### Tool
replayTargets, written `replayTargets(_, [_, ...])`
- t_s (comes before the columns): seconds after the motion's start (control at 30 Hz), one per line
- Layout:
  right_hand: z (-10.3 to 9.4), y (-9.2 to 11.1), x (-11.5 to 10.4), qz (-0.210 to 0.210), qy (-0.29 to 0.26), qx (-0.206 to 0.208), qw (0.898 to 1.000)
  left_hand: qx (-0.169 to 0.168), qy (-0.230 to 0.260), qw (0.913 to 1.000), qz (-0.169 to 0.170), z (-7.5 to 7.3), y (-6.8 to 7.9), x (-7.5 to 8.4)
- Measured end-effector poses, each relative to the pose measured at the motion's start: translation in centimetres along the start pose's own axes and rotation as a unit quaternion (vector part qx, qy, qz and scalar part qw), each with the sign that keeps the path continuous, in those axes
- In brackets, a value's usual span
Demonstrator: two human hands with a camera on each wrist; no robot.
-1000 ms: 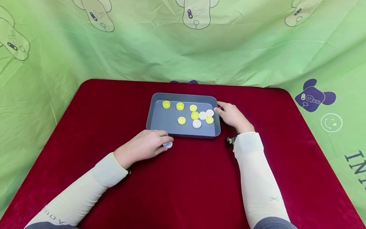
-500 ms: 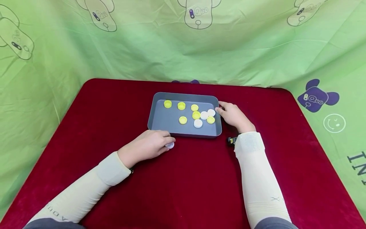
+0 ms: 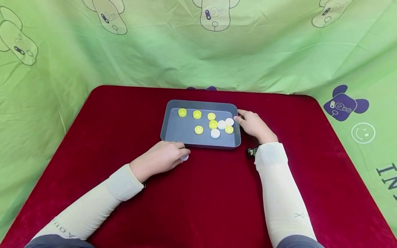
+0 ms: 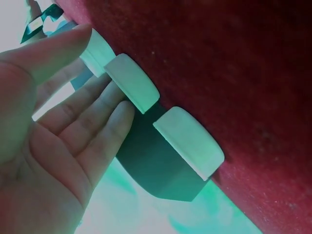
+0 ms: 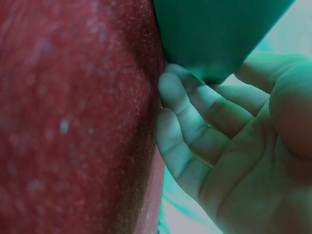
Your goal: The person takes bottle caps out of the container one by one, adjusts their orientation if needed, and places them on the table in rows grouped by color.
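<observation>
My left hand is at the near side of a grey tray, its thumb and fingers pinching a white bottle cap. In the left wrist view the pinched cap stands in a row with two more pale caps, a middle one and a nearer one; in the head view the hand hides those two. Several yellow caps and three white caps lie inside the tray, mostly toward its right. My right hand holds the tray's right wall, thumb at the rim, fingers outside.
A dark red cloth covers the table. Green printed curtains hang behind and at both sides. A small black device sits at the right wrist.
The whole head view has shifted slightly, moving everything a little to the right. Both hands keep their places at the tray, and the caps inside have not moved.
</observation>
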State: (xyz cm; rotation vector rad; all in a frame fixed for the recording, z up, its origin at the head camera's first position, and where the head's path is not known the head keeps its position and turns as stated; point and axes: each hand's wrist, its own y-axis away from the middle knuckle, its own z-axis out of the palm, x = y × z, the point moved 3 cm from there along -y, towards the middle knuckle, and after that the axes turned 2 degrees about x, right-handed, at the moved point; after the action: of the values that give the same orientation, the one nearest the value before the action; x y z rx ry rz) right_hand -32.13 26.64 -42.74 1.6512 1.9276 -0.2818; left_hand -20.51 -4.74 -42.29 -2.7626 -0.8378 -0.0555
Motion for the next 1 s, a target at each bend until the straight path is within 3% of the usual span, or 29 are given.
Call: replayTargets(1.0, [0.22, -0.11, 0.19, 0.001, -0.008, 0.002, 1.000, -0.022, 0.012, 0.9996, -0.009, 0.34, 0.07, 0.07])
